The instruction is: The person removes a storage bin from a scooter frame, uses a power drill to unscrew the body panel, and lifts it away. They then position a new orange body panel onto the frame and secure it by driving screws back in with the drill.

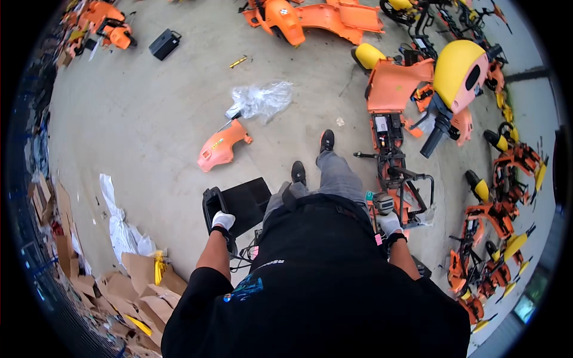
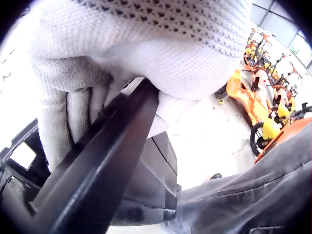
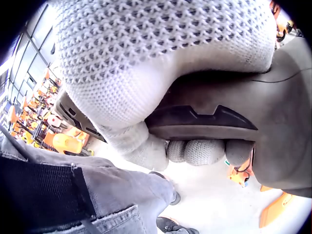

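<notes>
My left hand (image 1: 223, 220), in a white knitted glove, grips the rim of a black plastic box-like part (image 1: 250, 203) beside my left leg. In the left wrist view, its fingers (image 2: 78, 112) curl over one side of the dark rim (image 2: 114, 146), with the thumb on the other. My right hand (image 1: 389, 223), gloved alike, holds a grey cordless power tool (image 1: 384, 203) at my right side. In the right wrist view, the fingers (image 3: 204, 152) wrap around the tool's grip (image 3: 204, 117); its working end is hidden.
A partly stripped scooter frame (image 1: 391, 149) stands to my right, near my leg. Ahead lie an orange panel (image 1: 221, 146), clear plastic film (image 1: 262, 101) and a black box (image 1: 164, 45). Cardboard (image 1: 143, 292) is heaped at left; several orange scooters (image 1: 495, 215) line the right wall.
</notes>
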The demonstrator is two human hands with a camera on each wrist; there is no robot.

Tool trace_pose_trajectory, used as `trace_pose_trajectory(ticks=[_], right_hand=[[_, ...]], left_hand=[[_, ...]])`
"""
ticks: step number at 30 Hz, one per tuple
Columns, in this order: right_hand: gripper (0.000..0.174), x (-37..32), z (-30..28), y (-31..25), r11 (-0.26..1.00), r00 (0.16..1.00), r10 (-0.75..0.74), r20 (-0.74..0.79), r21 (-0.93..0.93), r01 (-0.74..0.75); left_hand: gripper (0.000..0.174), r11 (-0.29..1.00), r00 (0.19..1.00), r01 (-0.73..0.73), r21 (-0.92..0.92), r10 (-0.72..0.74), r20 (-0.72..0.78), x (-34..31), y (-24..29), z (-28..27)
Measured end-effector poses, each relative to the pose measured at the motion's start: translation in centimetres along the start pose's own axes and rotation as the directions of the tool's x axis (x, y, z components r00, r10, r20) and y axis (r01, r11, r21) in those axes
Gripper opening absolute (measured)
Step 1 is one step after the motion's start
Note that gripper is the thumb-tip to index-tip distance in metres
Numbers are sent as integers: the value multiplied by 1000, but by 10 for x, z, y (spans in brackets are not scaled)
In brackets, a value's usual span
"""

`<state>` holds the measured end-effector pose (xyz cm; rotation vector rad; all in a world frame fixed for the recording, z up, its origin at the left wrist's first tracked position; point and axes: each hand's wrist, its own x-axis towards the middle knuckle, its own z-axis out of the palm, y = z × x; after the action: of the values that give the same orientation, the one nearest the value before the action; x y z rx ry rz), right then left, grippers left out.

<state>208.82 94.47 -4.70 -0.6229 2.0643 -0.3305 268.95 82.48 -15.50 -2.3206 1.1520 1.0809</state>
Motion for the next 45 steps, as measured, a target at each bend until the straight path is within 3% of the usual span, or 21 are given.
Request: trace_pose_trajectory(ticks=[1,6,7,8,9,13,17,19,20,21,23,24,25,27,31,35,40,41,43,45], right_hand=[[15,-16,-1,-11,1000,1000,15,-25,11,-15],[16,-45,14,65,982,982,185,-47,39,-184],[17,-57,15,61,970,971,231,-61,88,-225],[19,-72,15,57,986,984,129,-120,118,-115],[18,-89,13,44,962,963,245,-112,155,-227],[17,-91,57,151,968,958,239,-160,112,-222],[16,-97,78,193,753,896,431,103,507,-420],[17,-93,84,194,568,852,454,259,653,-501],[16,-90,83,197,403,831,418,366,745,-531],[16,-92,79,179,381,830,416,371,758,-530],[14,-93,73,142,567,855,506,113,704,-428],[12,-87,78,148,476,825,540,164,749,-460],[13,-91,51,111,553,837,537,102,707,-441],[13,-79,53,113,441,777,604,176,739,-509],[12,-66,52,99,438,787,606,114,778,-450],[11,-59,53,76,401,775,627,85,817,-414],[12,-39,75,51,416,739,674,4,824,-384],[13,-35,78,40,443,698,716,-22,787,-430],[14,-39,84,12,474,689,717,-101,796,-376],[11,-45,100,-6,437,628,764,-149,835,-333]], left_hand=[[31,1000,1000,-17,21,18,-4,0,18,-9],[34,955,988,-150,257,134,77,-1,106,-49],[36,932,979,-201,302,184,84,-3,125,-55],[37,899,974,-227,375,214,77,-6,148,-60],[37,859,967,-250,446,244,72,-15,174,-68],[35,737,932,-341,584,345,109,-21,265,-77],[33,591,879,-418,690,454,143,-40,350,-85],[32,523,841,-453,722,520,150,-59,389,-89],[31,486,814,-473,735,561,153,-60,405,-89],[31,445,786,-491,749,597,160,-60,420,-88],[32,392,743,-512,764,649,166,-67,454,-85],[32,367,730,-520,772,660,178,-73,472,-83],[32,342,717,-526,778,670,190,-81,490,-82],[32,296,686,-540,788,697,208,-95,521,-77],[29,207,636,-561,802,727,258,-105,564,-66],[28,117,536,-649,752,771,343,-102,595,-50],[29,-4,480,-721,692,718,505,-63,635,-7],[29,-18,481,-734,679,692,539,-58,643,2],[28,-55,443,-771,634,669,597,-28,648,28],[27,-76,421,-802,592,631,651,-9,649,50]])
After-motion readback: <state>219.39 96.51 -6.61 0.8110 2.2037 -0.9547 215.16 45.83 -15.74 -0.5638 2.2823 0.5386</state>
